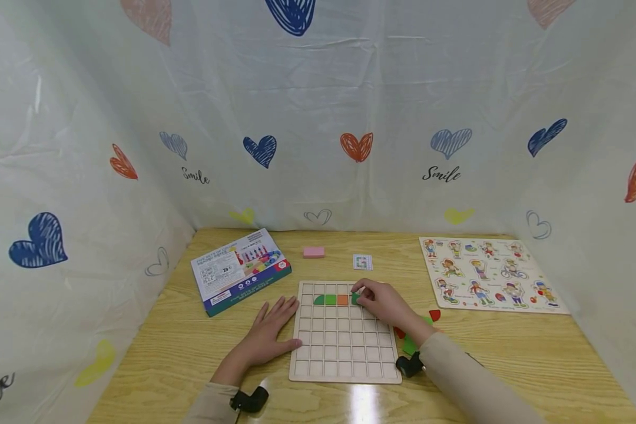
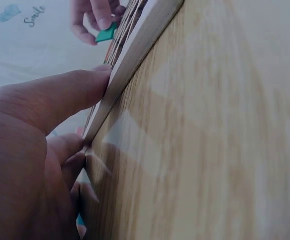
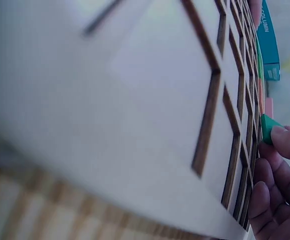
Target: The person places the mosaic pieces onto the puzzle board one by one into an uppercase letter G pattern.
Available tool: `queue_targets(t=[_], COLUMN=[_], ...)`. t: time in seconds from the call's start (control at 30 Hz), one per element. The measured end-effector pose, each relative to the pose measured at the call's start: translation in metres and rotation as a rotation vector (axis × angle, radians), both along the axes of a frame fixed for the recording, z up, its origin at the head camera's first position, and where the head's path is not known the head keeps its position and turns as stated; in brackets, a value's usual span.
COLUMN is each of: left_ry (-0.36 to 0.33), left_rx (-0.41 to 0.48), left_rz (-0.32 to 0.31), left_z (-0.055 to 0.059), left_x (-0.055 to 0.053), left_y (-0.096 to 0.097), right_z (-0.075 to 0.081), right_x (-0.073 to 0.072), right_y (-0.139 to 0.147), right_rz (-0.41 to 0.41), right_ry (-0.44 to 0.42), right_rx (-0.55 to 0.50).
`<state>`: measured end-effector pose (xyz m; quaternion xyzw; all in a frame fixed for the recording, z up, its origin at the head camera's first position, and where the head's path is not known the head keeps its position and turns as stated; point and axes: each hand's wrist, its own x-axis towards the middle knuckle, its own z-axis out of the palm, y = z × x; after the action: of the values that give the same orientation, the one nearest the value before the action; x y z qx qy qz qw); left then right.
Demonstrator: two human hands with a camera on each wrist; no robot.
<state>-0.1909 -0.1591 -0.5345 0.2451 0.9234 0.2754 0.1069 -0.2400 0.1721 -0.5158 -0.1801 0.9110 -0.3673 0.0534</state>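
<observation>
A wooden grid board [image 1: 344,338] lies on the table between the hands. In its upper row sit a dark green rounded piece [image 1: 319,301], a light green square [image 1: 331,300] and an orange piece [image 1: 342,300]. My right hand [image 1: 386,301] pinches a dark green piece [image 3: 267,127] between thumb and fingertips, just right of the orange one. Whether that piece touches the board cannot be told. With fingers spread, my left hand [image 1: 265,335] rests on the table, its thumb [image 2: 80,87] against the board's left edge.
Loose red and green pieces [image 1: 410,344] lie beside the board, partly under the right forearm. Behind it are a pink block [image 1: 314,252] and a small patterned card [image 1: 363,262]. A printed box [image 1: 241,271] stands left, a picture puzzle board [image 1: 487,274] right.
</observation>
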Motion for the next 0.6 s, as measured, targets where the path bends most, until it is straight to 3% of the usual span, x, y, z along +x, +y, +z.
queue_targets(t=[0.3,0.6], left_ry=[-0.002,-0.002], left_rx=[0.010,0.012], left_rz=[0.002,-0.002], left_z=[0.001,-0.001], left_x=[0.000,0.000], left_y=[0.000,0.000], right_z=[0.004,0.005], right_x=[-0.001,-0.001], right_y=[-0.009,-0.014], right_rz=[0.017,-0.032], right_ry=[0.001,-0.032], right_rx=[0.024,0.058])
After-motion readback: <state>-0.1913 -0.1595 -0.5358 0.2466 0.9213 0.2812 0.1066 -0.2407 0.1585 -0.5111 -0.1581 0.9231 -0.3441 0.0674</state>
